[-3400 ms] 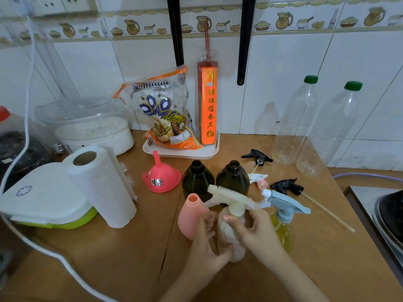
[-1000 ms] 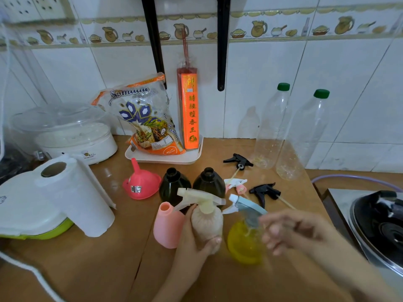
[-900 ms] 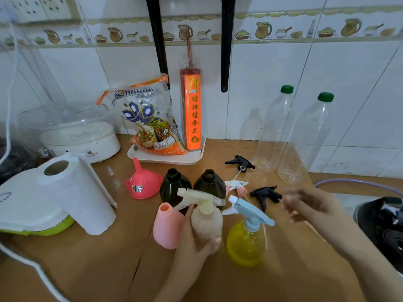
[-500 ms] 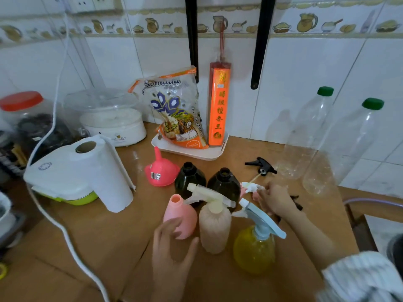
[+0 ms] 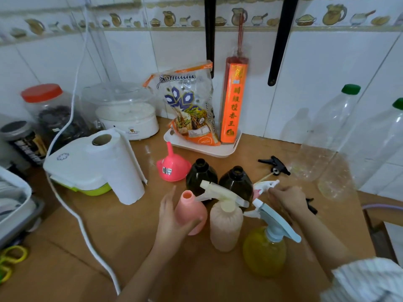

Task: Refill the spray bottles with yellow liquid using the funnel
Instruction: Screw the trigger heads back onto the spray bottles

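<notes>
My left hand (image 5: 172,216) wraps around the lower left side of an open pink bottle (image 5: 192,211). To its right stand a beige spray bottle (image 5: 225,225) with a cream trigger head and a yellow-filled bottle (image 5: 265,252) with a blue trigger head. My right hand (image 5: 284,196) closes on a white and pink spray head (image 5: 265,185) lying behind them. Two open dark bottles (image 5: 201,175) (image 5: 236,182) stand further back. A pink funnel (image 5: 173,165) rests upside down on the wooden table (image 5: 104,232).
Two loose black spray heads (image 5: 275,164) (image 5: 310,205) lie on the right. Two large clear bottles with green caps (image 5: 320,136) (image 5: 370,153) lean on the tiled wall. A paper towel roll (image 5: 118,166), a white tray (image 5: 202,147) with packets, jars and a white cable (image 5: 80,223) fill the left.
My left hand let go of the beige bottle and took the pink bottle. My right hand reached from the right side to the white and pink spray head behind the bottles.
</notes>
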